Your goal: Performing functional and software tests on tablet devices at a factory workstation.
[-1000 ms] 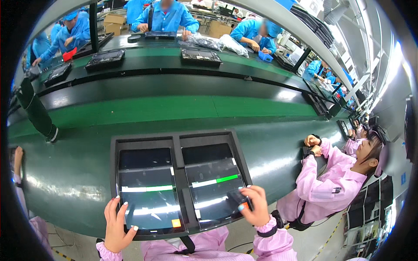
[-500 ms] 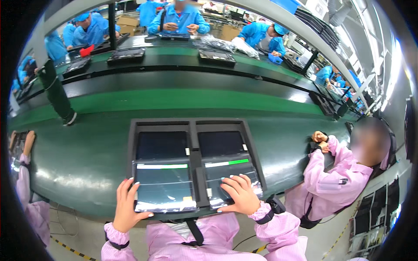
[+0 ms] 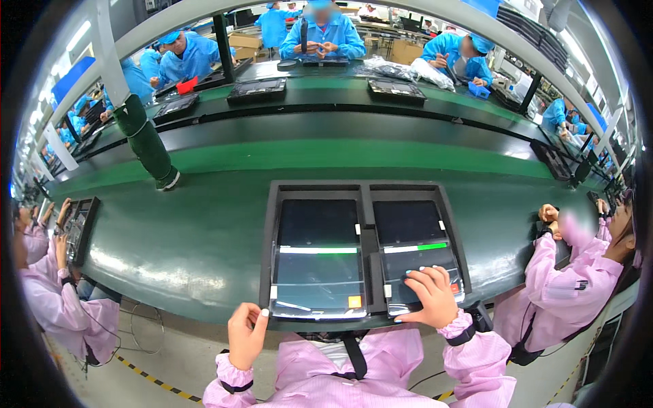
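Note:
In front of me lies a black tray (image 3: 267, 255) with two side-by-side compartments. A flat dark-screened tablet (image 3: 316, 272) lies in the left one and a second such tablet (image 3: 408, 257) in the right one. Each screen shows a bright band, part white and part green, across its middle. Over the lower part of the right tablet, my right hand (image 3: 434, 299) is open, its fingers spread on the glass. My left hand (image 3: 246, 334) is loosely closed beside the tray's near left corner, thumb along the curled fingers, with nothing visible in it.
A green-wrapped post (image 3: 146, 146) rises from the green bench (image 3: 190, 224) at the left. People in pink work at both sides, one by another tray (image 3: 83, 231). Across the raised far line, people in blue sit behind several devices (image 3: 398, 90).
My left hand has drawn off the left tablet's edge and curled its fingers. My right hand stays spread over the right tablet. The whole view has swung left.

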Demonstrator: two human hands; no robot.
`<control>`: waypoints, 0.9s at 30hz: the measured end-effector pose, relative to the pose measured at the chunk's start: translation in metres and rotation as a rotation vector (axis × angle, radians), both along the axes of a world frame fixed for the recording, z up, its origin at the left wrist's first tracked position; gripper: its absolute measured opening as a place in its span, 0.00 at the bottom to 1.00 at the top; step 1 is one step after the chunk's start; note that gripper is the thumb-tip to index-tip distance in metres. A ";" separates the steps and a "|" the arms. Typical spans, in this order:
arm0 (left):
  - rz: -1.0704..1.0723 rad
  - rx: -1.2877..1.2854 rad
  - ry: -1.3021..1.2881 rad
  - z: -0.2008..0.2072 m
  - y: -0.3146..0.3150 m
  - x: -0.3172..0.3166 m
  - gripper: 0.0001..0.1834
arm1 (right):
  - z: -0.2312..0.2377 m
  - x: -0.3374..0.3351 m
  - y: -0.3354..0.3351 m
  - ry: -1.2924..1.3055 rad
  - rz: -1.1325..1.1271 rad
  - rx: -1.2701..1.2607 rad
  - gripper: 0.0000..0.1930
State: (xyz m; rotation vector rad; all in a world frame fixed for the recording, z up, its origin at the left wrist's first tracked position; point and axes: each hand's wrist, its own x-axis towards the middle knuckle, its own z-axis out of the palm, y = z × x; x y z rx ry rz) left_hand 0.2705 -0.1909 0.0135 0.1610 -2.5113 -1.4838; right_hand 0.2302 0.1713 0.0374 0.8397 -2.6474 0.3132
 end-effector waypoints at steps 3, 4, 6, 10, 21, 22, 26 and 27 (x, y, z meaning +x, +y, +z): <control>-0.005 0.216 -0.127 -0.010 -0.002 0.002 0.11 | -0.001 0.001 -0.003 0.081 -0.003 -0.014 0.32; -0.040 0.252 -0.182 -0.009 0.000 0.000 0.12 | -0.001 0.004 -0.004 0.145 -0.006 -0.014 0.31; -0.078 0.285 -0.243 -0.008 -0.001 -0.002 0.13 | -0.014 0.024 -0.017 0.141 0.038 -0.189 0.24; -0.089 0.480 -0.282 -0.009 0.001 0.001 0.14 | -0.036 0.070 -0.078 -0.776 -0.241 -0.970 0.12; -0.048 0.480 -0.235 -0.014 0.005 0.007 0.09 | -0.062 0.056 -0.111 -1.032 -0.180 -1.659 0.11; -0.033 0.431 -0.195 -0.015 0.005 0.008 0.08 | -0.061 0.056 -0.111 -1.010 -0.187 -1.655 0.10; 0.021 0.139 -0.086 -0.022 0.007 0.005 0.07 | -0.051 0.054 -0.112 -0.970 -0.325 -1.491 0.09; 0.021 0.136 -0.088 -0.021 0.008 0.005 0.07 | -0.051 0.054 -0.112 -0.941 -0.347 -1.451 0.09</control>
